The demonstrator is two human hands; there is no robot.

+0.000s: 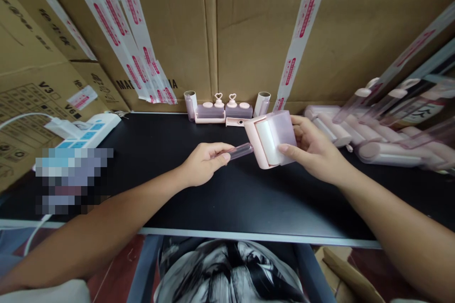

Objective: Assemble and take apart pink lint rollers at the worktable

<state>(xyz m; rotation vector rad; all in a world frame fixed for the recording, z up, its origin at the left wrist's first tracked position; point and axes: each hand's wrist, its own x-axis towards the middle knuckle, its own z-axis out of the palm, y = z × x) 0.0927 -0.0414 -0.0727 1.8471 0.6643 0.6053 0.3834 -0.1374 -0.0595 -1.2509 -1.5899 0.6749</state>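
My right hand [316,149] grips a lint roller [266,142] above the black table, with its thumb on the near side. The roller has a pale pink frame, a white roll and a translucent purple cover. Closed around a slim translucent purple handle [241,151] is my left hand [202,164]. The handle's tip reaches the pink frame's left side; whether the two are joined I cannot tell. Behind them, along the cardboard, stand two small pink-and-purple roller parts [209,113] with heart-shaped loops, and two upright white rolls [262,103].
Several pink lint rollers and handles [387,151] are piled at the right. A white power strip [101,125] with a plugged-in charger lies at the left, beside a pixelated patch. Large taped cardboard [249,33] walls off the back of the black table [170,213].
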